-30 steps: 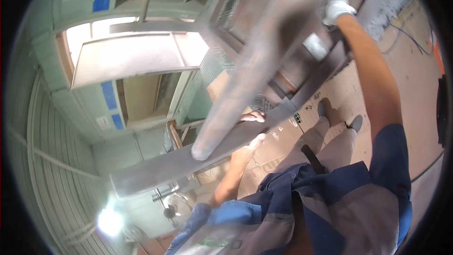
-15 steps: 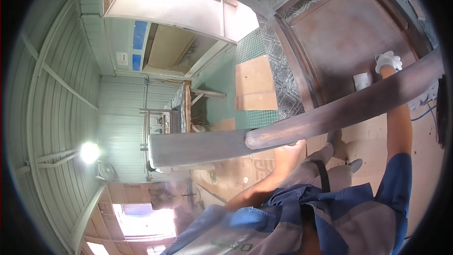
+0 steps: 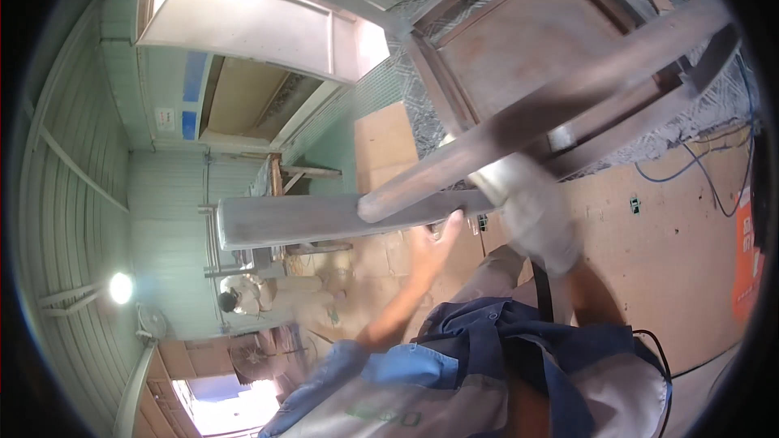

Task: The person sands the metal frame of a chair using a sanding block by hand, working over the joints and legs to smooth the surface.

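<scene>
A brown-grey wooden furniture frame [image 3: 535, 118] slants across in front of me, its long rail ending at a broad grey piece [image 3: 292, 219] on the left. My bare left hand [image 3: 434, 239] is at the lower edge of that grey piece, thumb up and fingers curled under it, partly hidden. My right hand [image 3: 519, 195], in a white glove, is against the near side of the rail. Motion smears it and its fingers are hidden behind the wood. Beyond the rail lies a brown framed panel [image 3: 519, 40] with a small white pad [image 3: 561, 137] near it.
Patterned grey cloth [image 3: 430, 49] lies beneath the panel. Cardboard [image 3: 633, 251] covers the floor, with a blue hose [image 3: 690, 166] at the right. Another cardboard sheet [image 3: 385, 146] lies beyond the frame. Another person [image 3: 247, 294] bends low at the far left, near a wooden stand [image 3: 276, 174].
My right hand has come back from the panel to the near side of the rail. The frame has tilted, and its second rail now shows. My view has shifted right.
</scene>
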Demonstrator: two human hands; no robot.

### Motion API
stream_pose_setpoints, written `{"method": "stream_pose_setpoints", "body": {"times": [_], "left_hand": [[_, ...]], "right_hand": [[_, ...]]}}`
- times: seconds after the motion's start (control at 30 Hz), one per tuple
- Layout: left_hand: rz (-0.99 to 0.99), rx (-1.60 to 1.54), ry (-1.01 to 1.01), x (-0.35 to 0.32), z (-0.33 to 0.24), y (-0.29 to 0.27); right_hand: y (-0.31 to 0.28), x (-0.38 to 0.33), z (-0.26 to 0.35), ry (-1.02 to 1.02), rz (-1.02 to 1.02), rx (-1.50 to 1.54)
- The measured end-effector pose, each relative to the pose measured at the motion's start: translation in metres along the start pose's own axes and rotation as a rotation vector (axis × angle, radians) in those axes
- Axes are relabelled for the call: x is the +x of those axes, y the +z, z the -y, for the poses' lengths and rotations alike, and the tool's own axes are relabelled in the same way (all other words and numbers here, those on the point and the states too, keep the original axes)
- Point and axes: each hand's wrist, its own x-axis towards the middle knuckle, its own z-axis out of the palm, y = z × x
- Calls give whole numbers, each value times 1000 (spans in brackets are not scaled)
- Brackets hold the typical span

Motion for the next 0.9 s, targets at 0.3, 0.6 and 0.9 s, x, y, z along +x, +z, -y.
{"method": "stream_pose_setpoints", "body": {"times": [0.3,0.6,0.9], "left_hand": [[-294,-704,811,-2,-116,-156],[-555,-656,893,22,-141,-141],[-524,-690,782,19,-136,-143]], "right_hand": [[31,24,108,32,-16,281],[61,30,97,-128,-1,212],[64,24,105,-86,125,37]]}}
